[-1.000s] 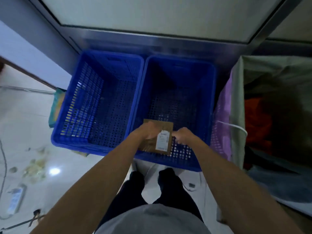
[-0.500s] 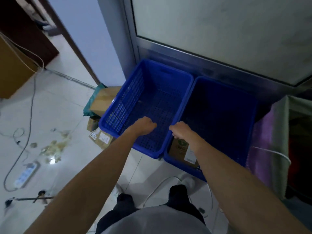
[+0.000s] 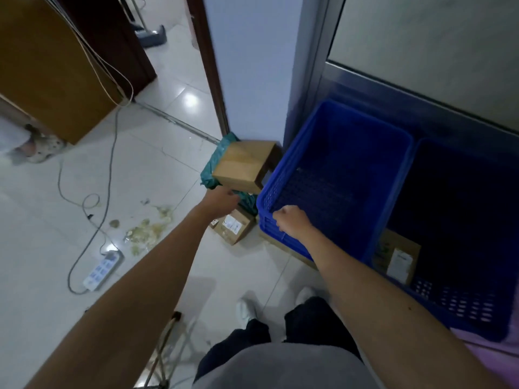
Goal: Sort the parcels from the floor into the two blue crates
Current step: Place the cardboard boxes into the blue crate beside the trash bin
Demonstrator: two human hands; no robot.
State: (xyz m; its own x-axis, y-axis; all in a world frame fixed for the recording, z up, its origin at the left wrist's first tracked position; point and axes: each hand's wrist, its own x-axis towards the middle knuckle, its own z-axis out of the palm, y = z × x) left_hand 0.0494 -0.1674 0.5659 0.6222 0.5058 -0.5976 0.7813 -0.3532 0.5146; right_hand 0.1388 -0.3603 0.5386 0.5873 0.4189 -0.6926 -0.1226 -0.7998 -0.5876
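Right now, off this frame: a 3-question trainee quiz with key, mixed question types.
1. True or false: the left blue crate already has a parcel in it.
2. Which thing is the left hand reaching toward? A) the power strip B) the plain cardboard box C) the wooden cabinet
3. Fill in: the flat labelled parcel sits inside the ___ blue crate.

Key: 1 false, no parcel shows inside it. 2 B. 3 right: it is in the near corner of the right blue crate.
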